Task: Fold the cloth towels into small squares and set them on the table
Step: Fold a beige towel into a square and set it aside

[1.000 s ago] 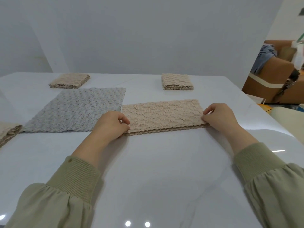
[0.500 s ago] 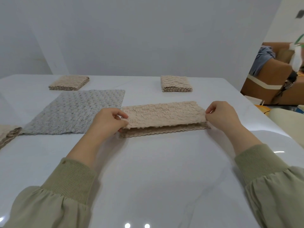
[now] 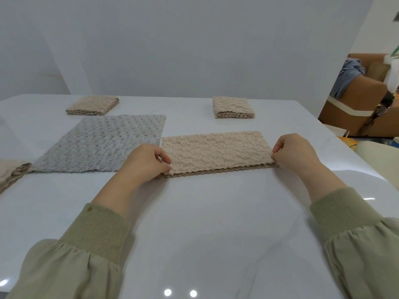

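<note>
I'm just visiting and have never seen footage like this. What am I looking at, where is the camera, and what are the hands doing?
There is no robot here: a person wears a camera on the head, looking down at their own hands. The left hand and right hand each pinch an end of a beige towel, folded into a long strip lying on the white table. Beside it a grey towel lies unfolded. Two folded squares sit further back, and another beige cloth shows at the left edge.
</note>
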`<state>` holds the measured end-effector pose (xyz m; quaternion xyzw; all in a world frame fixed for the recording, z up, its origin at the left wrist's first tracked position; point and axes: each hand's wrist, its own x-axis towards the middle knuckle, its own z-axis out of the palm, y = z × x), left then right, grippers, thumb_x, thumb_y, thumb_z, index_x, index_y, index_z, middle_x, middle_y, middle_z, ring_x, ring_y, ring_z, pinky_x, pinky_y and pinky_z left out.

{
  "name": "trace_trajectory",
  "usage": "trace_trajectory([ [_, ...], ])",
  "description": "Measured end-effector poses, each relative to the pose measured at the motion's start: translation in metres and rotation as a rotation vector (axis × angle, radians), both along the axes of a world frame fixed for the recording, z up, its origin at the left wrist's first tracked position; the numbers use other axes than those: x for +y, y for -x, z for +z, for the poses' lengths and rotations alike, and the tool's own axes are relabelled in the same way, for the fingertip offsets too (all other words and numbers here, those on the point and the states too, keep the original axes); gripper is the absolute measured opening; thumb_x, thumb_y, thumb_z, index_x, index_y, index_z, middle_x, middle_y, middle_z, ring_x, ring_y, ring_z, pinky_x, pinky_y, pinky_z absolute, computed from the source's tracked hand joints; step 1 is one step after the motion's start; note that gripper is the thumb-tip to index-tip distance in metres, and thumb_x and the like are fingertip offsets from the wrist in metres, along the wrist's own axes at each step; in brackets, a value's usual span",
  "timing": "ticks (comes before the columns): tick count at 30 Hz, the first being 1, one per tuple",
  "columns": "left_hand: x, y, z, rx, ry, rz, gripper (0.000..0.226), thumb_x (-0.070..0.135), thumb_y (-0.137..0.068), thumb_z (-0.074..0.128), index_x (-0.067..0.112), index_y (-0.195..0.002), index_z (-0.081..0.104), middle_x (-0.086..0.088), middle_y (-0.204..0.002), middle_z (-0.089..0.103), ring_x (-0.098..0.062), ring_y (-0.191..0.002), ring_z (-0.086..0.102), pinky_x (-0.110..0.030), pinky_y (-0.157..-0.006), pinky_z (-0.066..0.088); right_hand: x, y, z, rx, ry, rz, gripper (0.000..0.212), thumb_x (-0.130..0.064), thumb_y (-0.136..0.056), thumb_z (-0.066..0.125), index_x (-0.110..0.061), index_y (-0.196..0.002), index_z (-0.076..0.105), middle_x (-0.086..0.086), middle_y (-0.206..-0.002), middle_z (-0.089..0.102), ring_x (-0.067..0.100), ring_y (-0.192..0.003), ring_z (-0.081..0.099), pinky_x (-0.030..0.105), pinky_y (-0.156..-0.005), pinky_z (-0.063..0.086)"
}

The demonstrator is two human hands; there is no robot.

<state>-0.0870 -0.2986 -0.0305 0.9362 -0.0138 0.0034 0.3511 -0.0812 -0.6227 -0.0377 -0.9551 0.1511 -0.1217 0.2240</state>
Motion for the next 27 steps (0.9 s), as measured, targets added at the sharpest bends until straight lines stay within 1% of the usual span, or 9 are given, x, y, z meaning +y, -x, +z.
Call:
trace_trajectory([
  [4,0.000,0.002,-0.001,-0.091,-0.265,0.006,0.010,0.025,-0.076,0.075,0.022,-0.071,0.066,0.011,-0.075,0.055,-0.009,-0.072,0.051,-0.026,-0.059,0.036,0.002,0.002,0.001,0.082,0.149,0.034,0.011,-0.009,-0.080,0.061,-0.018,-0.077,0.056,0.001,-0.089,0.059,0.024,-0.089,0.054,0.032,-0.072,0.042],
  [6,-0.004,0.002,-0.004,-0.282,-0.321,-0.066,0.012,0.030,-0.077,0.074,0.022,-0.075,0.066,0.010,-0.085,0.052,-0.011,-0.086,0.047,-0.027,-0.070,0.034,0.009,0.004,0.006,-0.095,0.251,0.105,0.007,-0.014,-0.081,0.063,-0.018,-0.086,0.058,0.000,-0.089,0.054,0.024,-0.094,0.050,0.034,-0.078,0.039],
  [8,-0.013,0.004,-0.006,-0.417,-0.237,-0.198,0.014,0.032,-0.077,0.074,0.022,-0.083,0.067,0.009,-0.092,0.053,-0.009,-0.097,0.041,-0.024,-0.081,0.032,0.027,0.008,0.009,-0.297,0.183,0.307,0.006,-0.018,-0.080,0.067,-0.017,-0.084,0.063,-0.001,-0.086,0.054,0.020,-0.091,0.048,0.035,-0.082,0.038],
  [9,-0.018,0.005,-0.009,-0.452,-0.221,-0.264,0.016,0.032,-0.076,0.075,0.022,-0.086,0.068,0.009,-0.093,0.054,-0.008,-0.097,0.042,-0.023,-0.082,0.031,0.038,0.011,0.009,-0.315,0.128,0.430,0.006,-0.019,-0.079,0.070,-0.017,-0.082,0.065,-0.002,-0.083,0.055,0.018,-0.090,0.047,0.033,-0.083,0.038],
  [11,-0.028,0.004,-0.015,-0.480,-0.265,-0.381,0.018,0.031,-0.075,0.076,0.021,-0.088,0.069,0.009,-0.091,0.058,-0.010,-0.095,0.046,-0.022,-0.080,0.034,0.057,0.014,0.001,-0.220,0.109,0.616,0.008,-0.020,-0.075,0.073,-0.017,-0.079,0.067,-0.004,-0.082,0.056,0.014,-0.089,0.045,0.028,-0.083,0.037],
  [14,-0.032,-0.001,-0.022,-0.518,-0.301,-0.451,0.012,0.026,-0.076,0.075,0.019,-0.083,0.069,0.007,-0.084,0.064,-0.014,-0.087,0.054,-0.030,-0.079,0.045,0.070,0.011,-0.014,-0.176,0.216,0.710,0.005,-0.018,-0.075,0.072,-0.018,-0.077,0.067,-0.006,-0.080,0.056,0.015,-0.087,0.045,0.031,-0.082,0.039],
  [20,-0.029,-0.004,-0.024,-0.579,-0.236,-0.434,0.001,0.016,-0.078,0.073,0.016,-0.078,0.072,0.005,-0.081,0.068,-0.016,-0.082,0.060,-0.030,-0.075,0.048,0.071,0.008,-0.018,-0.270,0.265,0.716,0.004,-0.012,-0.077,0.070,-0.014,-0.073,0.069,0.000,-0.077,0.061,0.021,-0.081,0.049,0.033,-0.075,0.040],
  [24,-0.027,-0.007,-0.023,-0.648,-0.252,-0.434,0.007,0.011,-0.073,0.075,0.017,-0.072,0.072,0.006,-0.074,0.066,-0.016,-0.075,0.060,-0.030,-0.066,0.050,0.071,0.009,-0.017,-0.334,0.377,0.723,0.016,0.002,-0.068,0.063,-0.014,-0.066,0.064,0.001,-0.066,0.059,0.027,-0.071,0.052,0.035,-0.063,0.043],
  [27,-0.026,-0.006,-0.022,-0.660,-0.287,-0.449,0.010,0.009,-0.069,0.075,0.018,-0.067,0.070,0.007,-0.070,0.064,-0.016,-0.072,0.059,-0.030,-0.061,0.050,0.072,0.013,-0.012,-0.312,0.484,0.711,0.013,0.000,-0.072,0.060,-0.013,-0.070,0.062,0.003,-0.069,0.061,0.029,-0.075,0.054,0.032,-0.066,0.036],
])
